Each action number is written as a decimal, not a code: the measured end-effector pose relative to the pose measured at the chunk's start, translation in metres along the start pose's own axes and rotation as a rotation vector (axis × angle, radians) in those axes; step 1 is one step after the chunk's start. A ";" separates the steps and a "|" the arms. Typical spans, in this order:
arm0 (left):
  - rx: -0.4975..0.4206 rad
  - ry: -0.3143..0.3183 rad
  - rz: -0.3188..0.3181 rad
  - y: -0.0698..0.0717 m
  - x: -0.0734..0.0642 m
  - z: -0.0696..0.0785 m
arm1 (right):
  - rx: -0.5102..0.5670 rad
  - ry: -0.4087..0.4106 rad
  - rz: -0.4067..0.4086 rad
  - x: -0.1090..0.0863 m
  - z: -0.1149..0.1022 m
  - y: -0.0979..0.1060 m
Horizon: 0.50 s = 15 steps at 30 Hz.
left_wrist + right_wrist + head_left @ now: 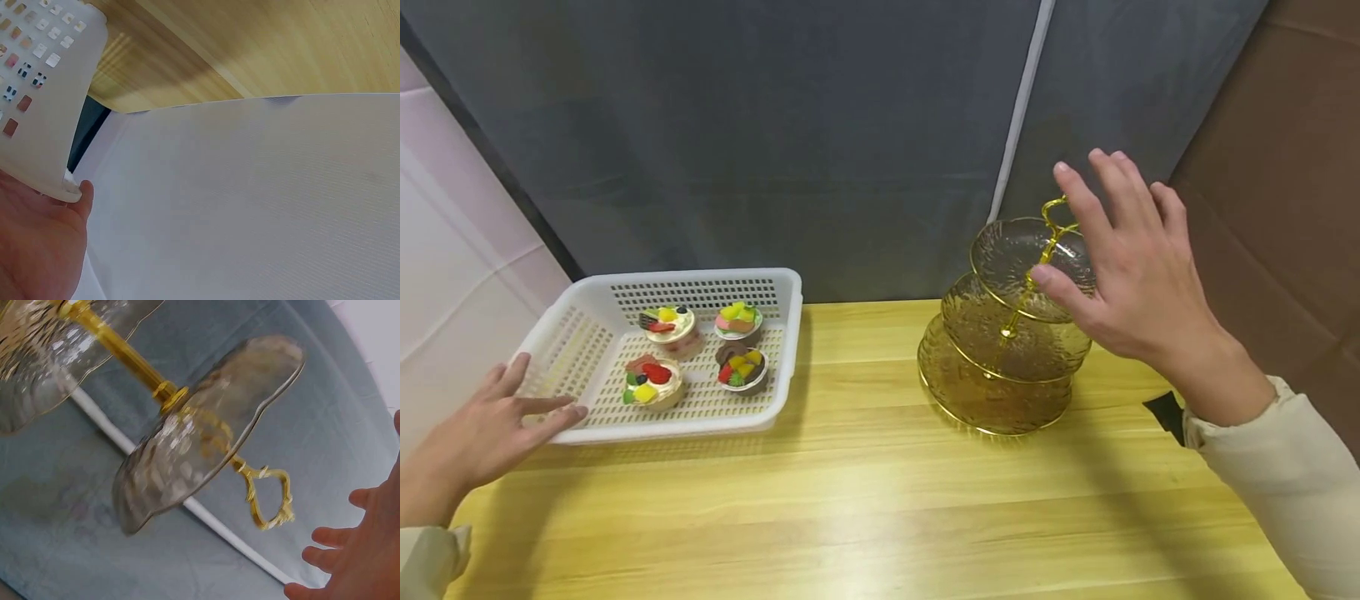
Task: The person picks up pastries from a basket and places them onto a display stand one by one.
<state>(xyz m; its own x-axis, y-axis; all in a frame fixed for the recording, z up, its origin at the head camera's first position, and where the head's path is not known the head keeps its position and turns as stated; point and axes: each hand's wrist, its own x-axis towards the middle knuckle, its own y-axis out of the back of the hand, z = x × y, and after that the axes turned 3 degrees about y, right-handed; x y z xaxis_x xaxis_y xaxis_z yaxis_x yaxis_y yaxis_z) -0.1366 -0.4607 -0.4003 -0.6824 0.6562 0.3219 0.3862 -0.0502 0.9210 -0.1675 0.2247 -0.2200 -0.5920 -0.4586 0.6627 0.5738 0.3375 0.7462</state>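
My left hand [490, 425] rests at the left end of a white plastic basket [788, 350], fingers loosely spread over its rim. In the left wrist view this hand [44, 244] lies against the rim of the perforated basket [59, 119]. Inside stand several fruit-topped cream cupcakes, among them one with a strawberry [655, 387] and one with orange pieces [745, 371]. My right hand [1142, 275], fingers spread and holding nothing, hovers by the top of a three-tier smoky glass stand [992, 404]. The right wrist view shows fingertips apart from its gold loop handle [286, 487].
Both the basket and the stand are on a light wooden table [850, 483]. Behind the table hangs a dark grey cloth [775, 142] with a white strip [1022, 100]. A brown panel [1292, 167] is at the right and a white sheet [467, 208] at the left.
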 end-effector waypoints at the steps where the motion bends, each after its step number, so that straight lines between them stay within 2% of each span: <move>1: 0.000 -0.016 0.013 0.000 0.000 0.000 | 0.003 0.008 -0.002 0.002 -0.002 -0.002; 3: 0.026 -0.098 0.068 -0.001 -0.001 -0.002 | 0.007 0.025 -0.003 0.006 -0.007 -0.007; 6: 0.037 -0.120 0.102 -0.001 -0.002 -0.003 | 0.019 0.045 -0.005 0.011 -0.015 -0.014; 15: 0.059 -0.106 0.113 0.004 -0.002 -0.001 | 0.053 0.097 -0.041 0.021 -0.035 -0.036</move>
<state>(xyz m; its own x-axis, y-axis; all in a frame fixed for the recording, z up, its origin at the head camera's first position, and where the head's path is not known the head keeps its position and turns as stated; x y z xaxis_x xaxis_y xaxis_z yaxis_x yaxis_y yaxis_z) -0.1344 -0.4630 -0.3966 -0.5644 0.7248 0.3951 0.4949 -0.0860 0.8647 -0.1810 0.1740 -0.2350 -0.5553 -0.5493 0.6244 0.5179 0.3591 0.7764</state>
